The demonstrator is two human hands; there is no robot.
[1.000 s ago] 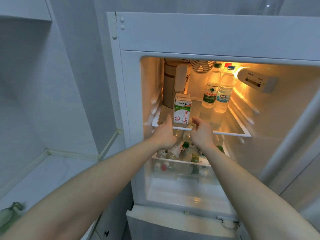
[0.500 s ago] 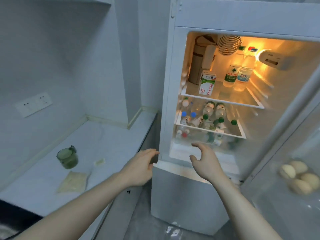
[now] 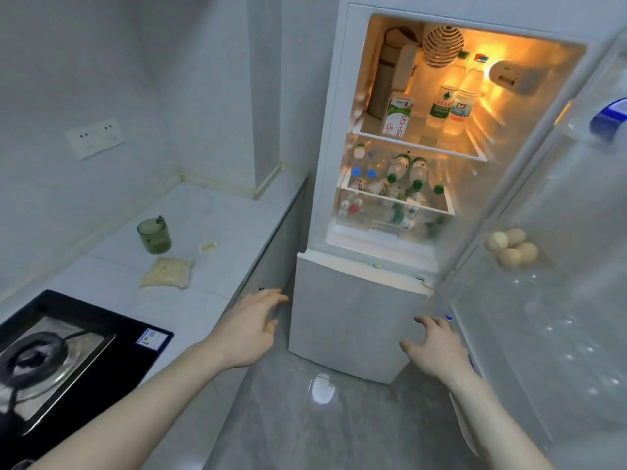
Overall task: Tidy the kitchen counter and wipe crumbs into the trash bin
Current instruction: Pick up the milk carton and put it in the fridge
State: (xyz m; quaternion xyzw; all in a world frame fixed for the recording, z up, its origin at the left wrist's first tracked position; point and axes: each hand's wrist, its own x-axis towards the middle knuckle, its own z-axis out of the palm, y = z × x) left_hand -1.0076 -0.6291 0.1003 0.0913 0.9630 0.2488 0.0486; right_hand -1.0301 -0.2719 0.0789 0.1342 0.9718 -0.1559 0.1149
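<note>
left hand (image 3: 252,329): empty, fingers spread and loosely straight, held in the air in front of the worktop's front edge, touching nothing
right hand (image 3: 436,347): empty, fingers spread and slightly bent, in front of the lower fridge panel, just beside the open door's edge; contact can't tell
black glass gas hob with a round burner (image 3: 57,364): set in the worktop at near left, small white sticker at its right corner
pale grey stone worktop (image 3: 217,212): runs along the left wall to a back corner, ends just beside the fridge
flat clear bag of pale yellowish crumbs (image 3: 167,273): lies flat on the worktop just beyond the hob, well apart from both hands
small pale rectangular scrap (image 3: 207,246): on the worktop, right of the cup
translucent green plastic cup with handle (image 3: 154,235): upright, just behind the bag
white wall socket plate (image 3: 95,138): on the left wall above the worktop
white fridge (image 3: 353,313): upper compartment open and lit, lower door closed
transparent fridge door (image 3: 549,334): swung open at right, brown eggs (image 3: 510,247) in its rack
middle shelf: bottles lying on their sides, green and blue caps
white and green milk carton (image 3: 397,117): upright at the top shelf's front left
two clear water bottles (image 3: 451,103): upright on the top shelf, right of the carton
</note>
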